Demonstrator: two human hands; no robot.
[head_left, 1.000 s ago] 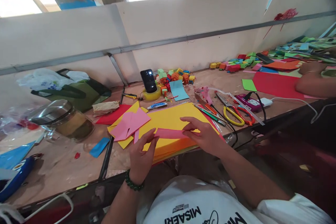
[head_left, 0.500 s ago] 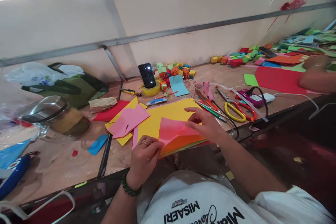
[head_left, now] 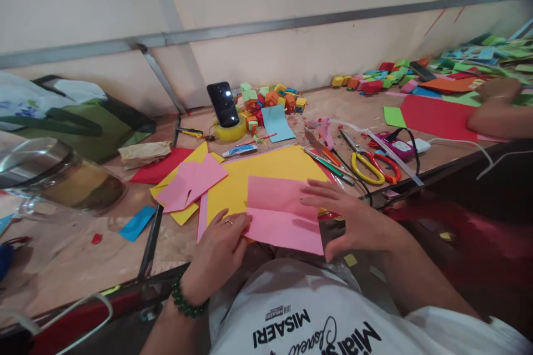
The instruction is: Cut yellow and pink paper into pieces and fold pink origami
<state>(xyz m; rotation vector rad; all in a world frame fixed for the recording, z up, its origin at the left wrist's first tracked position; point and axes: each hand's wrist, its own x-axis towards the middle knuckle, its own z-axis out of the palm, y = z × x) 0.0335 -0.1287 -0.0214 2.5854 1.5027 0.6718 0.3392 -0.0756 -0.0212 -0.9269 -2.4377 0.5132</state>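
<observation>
A pink paper sheet (head_left: 283, 224) lies unfolded before me, with a crease running across it. Its near part hangs over the table's edge. My left hand (head_left: 220, 249), wearing a ring and a green bead bracelet, is closed at the sheet's left edge, pinching it between thumb and fingers. Over the right edge, my right hand (head_left: 356, 222) is spread, fingers resting on the paper and thumb apart near the lower corner. Beneath is a yellow sheet (head_left: 266, 163). Pink cut pieces (head_left: 194, 180) lie to the left on more yellow paper.
Scissors (head_left: 366, 163), pens (head_left: 328, 165) and a pink glue gun (head_left: 322, 128) lie to the right. A phone (head_left: 224, 104) leans on a tape roll (head_left: 230, 130) behind. A glass jug (head_left: 62, 177) stands left. Another person's hand (head_left: 497, 91) rests by red paper (head_left: 441, 116).
The pink sheet was partly folded up over orange paper; now it lies opened out toward me. My right hand has moved nearer and its fingers have spread. The view has tilted down.
</observation>
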